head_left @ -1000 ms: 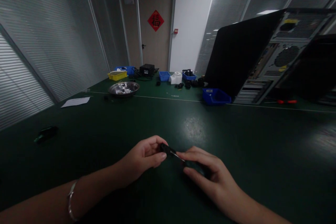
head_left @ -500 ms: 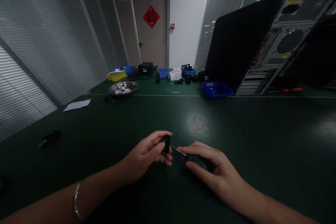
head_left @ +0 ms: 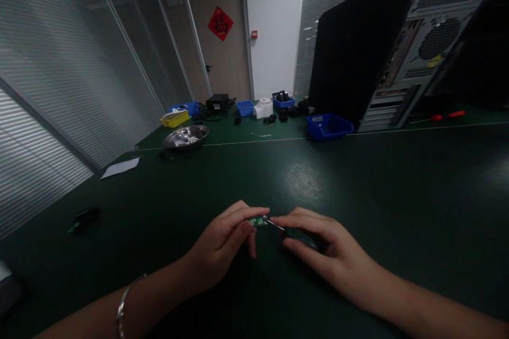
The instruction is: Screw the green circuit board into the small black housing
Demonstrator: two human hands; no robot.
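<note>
Between the thumb and fingers of my left hand is a small green circuit board, partly covered by the fingers. My right hand is closed around the dark handle of a screwdriver; most of the handle is hidden in the palm. Its thin metal shaft points left, and the tip meets the right end of the board; whether it presses on a part there is too small to tell. Both hands are held over the dark green table.
A dark piece with a green edge and a paper sheet lie at the left. Farther back are a metal bowl, a yellow bin, a blue bin and a white device. A computer case stands at right.
My left hand has turned the board so its green face shows. The screwdriver tip, apart from it before, is now at the board's end. The view has tilted slightly.
</note>
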